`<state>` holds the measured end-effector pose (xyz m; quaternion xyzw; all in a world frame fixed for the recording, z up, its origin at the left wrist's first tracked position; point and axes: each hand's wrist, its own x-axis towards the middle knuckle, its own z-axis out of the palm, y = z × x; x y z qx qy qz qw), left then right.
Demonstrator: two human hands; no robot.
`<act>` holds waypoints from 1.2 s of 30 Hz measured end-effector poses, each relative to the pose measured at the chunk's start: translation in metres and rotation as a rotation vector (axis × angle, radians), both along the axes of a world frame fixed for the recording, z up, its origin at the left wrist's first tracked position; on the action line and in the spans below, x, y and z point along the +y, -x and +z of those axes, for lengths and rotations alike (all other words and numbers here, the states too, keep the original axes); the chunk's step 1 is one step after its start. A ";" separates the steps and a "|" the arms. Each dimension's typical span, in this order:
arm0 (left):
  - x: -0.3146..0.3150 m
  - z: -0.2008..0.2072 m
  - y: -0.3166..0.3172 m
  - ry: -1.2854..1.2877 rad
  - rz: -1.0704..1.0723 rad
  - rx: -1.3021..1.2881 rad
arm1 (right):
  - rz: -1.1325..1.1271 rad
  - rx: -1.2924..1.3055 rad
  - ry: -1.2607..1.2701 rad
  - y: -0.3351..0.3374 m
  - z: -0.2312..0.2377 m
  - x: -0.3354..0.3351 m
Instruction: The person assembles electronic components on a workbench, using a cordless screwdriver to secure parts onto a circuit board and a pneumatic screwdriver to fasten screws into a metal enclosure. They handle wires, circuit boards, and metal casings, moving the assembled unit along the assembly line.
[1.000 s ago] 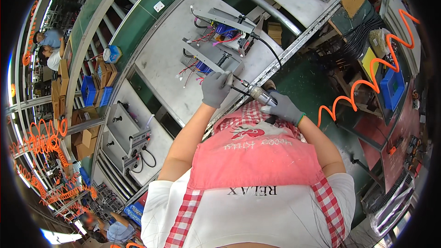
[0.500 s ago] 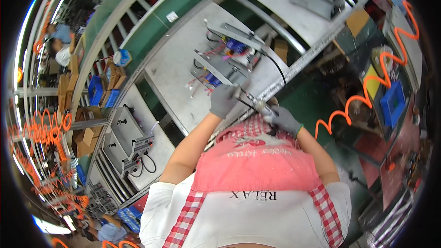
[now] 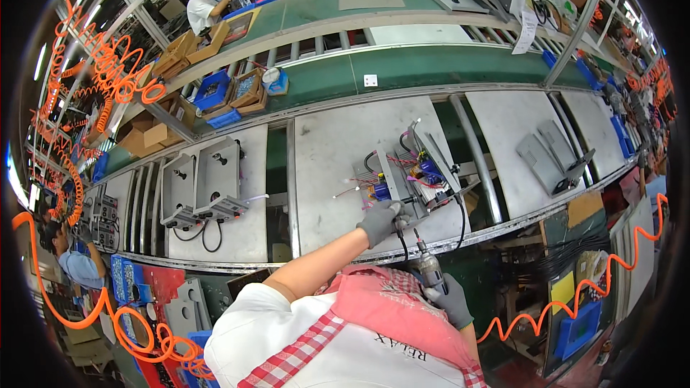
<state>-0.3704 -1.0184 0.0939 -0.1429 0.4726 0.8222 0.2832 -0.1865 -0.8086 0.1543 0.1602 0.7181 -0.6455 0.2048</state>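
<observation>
My right hand (image 3: 453,302), in a grey glove, grips a power screwdriver (image 3: 430,270) whose bit points up toward the conveyor edge. My gloved left hand (image 3: 379,223) is closed at the near end of an open grey metal unit (image 3: 389,176). A black cable hangs below its fingers, but what they pinch is hidden. Beside that unit, on the same pale board (image 3: 327,154), lies a second grey metal unit (image 3: 434,151). Blue parts and red wires show inside both. A black cable (image 3: 462,219) loops from the second one over the board's near edge.
On the left board stand grey metal housings (image 3: 218,172) with black cables. Folded grey panels (image 3: 553,154) lie on the right board. Metal rollers (image 3: 476,158) separate the boards. An orange coiled hose (image 3: 568,309) runs at lower right near a blue bin (image 3: 577,330). Co-workers are beyond the line.
The view has turned, so the conveyor now runs nearly level across it. The screwdriver's tip has come away from my left hand, which stays at the near end of the unit.
</observation>
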 end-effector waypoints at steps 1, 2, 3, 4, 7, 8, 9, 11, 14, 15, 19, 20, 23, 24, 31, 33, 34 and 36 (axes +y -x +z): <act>0.003 0.010 -0.003 0.024 -0.036 -0.014 | 0.006 0.017 0.015 0.002 0.004 0.002; 0.006 0.016 -0.005 0.049 -0.071 -0.029 | 0.013 0.033 0.029 0.005 0.007 0.005; 0.009 0.015 -0.008 0.065 -0.079 -0.008 | 0.015 0.048 0.048 0.008 0.008 0.008; 0.010 0.017 -0.009 0.112 -0.102 0.001 | 0.017 0.062 0.066 0.011 0.009 0.010; 0.016 0.021 -0.009 0.250 -0.143 0.038 | 0.035 0.072 0.098 0.020 0.010 0.022; 0.020 0.019 -0.009 0.241 -0.140 0.059 | 0.044 0.069 0.104 0.023 0.009 0.027; 0.024 0.017 -0.009 0.234 -0.137 0.081 | 0.058 0.074 0.086 0.026 0.011 0.032; 0.034 0.017 -0.007 0.221 -0.121 0.134 | 0.088 0.085 0.050 0.034 0.013 0.043; 0.049 0.012 -0.005 0.034 -0.046 0.175 | 0.109 0.046 0.081 0.043 0.007 0.061; 0.053 0.019 -0.005 0.012 -0.020 0.160 | 0.122 0.059 0.079 0.046 0.006 0.066; 0.069 0.020 0.002 0.172 0.029 0.088 | 0.173 0.096 0.056 0.060 0.001 0.086; 0.073 0.024 0.001 0.234 0.032 0.099 | 0.186 0.102 0.047 0.063 -0.002 0.090; 0.084 0.025 0.001 0.324 -0.021 0.180 | 0.241 0.128 -0.011 0.070 -0.013 0.103; 0.087 0.024 0.002 0.338 -0.046 0.216 | 0.267 0.134 -0.035 0.074 -0.017 0.108; 0.112 0.017 0.010 0.536 -0.005 0.401 | 0.313 0.149 -0.020 0.089 -0.019 0.131; 0.115 0.020 0.014 0.550 -0.043 0.485 | 0.317 0.140 0.088 0.093 -0.015 0.137; 0.116 0.021 0.016 0.567 -0.074 0.511 | 0.318 0.133 0.141 0.095 -0.013 0.140; 0.118 0.022 0.018 0.604 -0.138 0.562 | 0.320 0.093 0.230 0.097 -0.014 0.147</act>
